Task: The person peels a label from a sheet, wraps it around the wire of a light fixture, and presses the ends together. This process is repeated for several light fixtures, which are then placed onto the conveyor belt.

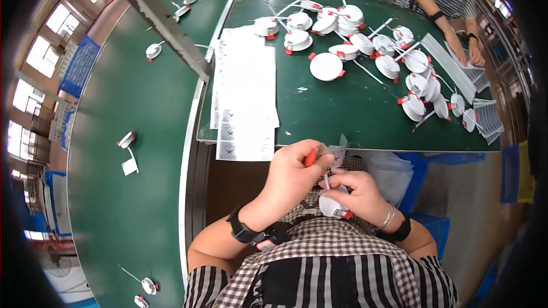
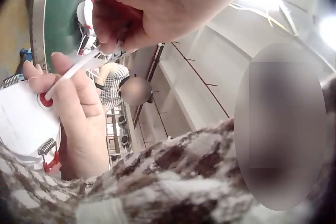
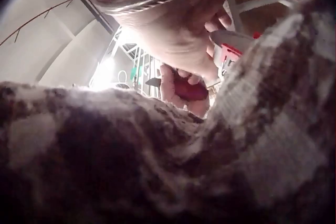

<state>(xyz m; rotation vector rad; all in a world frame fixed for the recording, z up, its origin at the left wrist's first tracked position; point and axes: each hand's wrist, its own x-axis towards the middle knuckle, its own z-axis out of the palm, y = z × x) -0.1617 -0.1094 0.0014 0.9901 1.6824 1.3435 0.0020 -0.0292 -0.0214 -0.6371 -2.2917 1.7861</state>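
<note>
Near the lap, my left hand grips a red object, which looks dark red with a grey pointed end in the right wrist view. By its fingertips is a clear printed label. My right hand pinches the white cable of a round white lamp close to its body. The cable runs up from a red grommet to the left hand's fingertips. A spring with a red clip shows on the lamp's edge.
Printed label sheets lie at the green table's left, overhanging its front edge. Many white lamps with cables cover its back and right. Left is a green belt with several lamps, beyond a metal post. Another person works back right.
</note>
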